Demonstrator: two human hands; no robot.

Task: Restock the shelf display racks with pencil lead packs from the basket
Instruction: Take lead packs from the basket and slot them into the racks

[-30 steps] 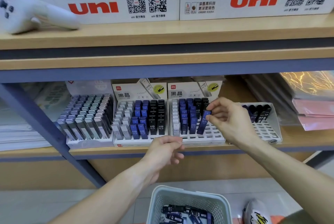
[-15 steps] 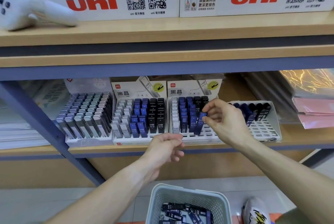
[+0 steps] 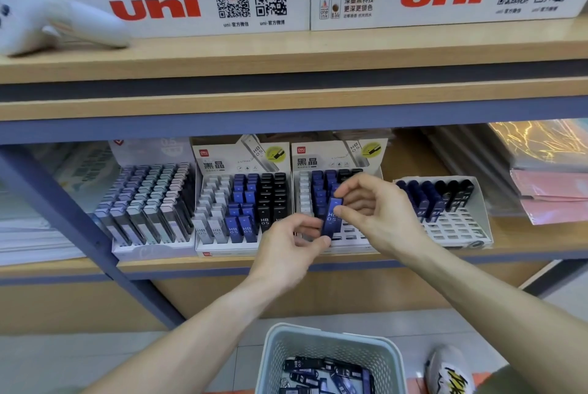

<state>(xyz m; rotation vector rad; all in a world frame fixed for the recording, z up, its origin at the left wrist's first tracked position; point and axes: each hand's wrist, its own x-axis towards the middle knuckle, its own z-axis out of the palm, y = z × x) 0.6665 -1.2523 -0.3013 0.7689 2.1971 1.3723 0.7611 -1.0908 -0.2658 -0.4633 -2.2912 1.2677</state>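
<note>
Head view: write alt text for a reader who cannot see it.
Both hands, the right hand above and the left hand below, pinch one blue HB 0.5 lead pack in front of a partly filled display rack on a wooden shelf. Below, a pale basket holds more packs.

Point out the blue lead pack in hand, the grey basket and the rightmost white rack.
blue HB 0.5 lead pack (image 3: 331, 218), head view, its label face
grey mesh plastic basket (image 3: 331, 334), head view, far rim
rightmost white slotted rack (image 3: 451, 229), head view, empty front slots

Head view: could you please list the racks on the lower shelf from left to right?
Grey-pack rack → first HB 0.5 rack → second HB 0.5 rack, where both hands meet → white grid rack.
</note>
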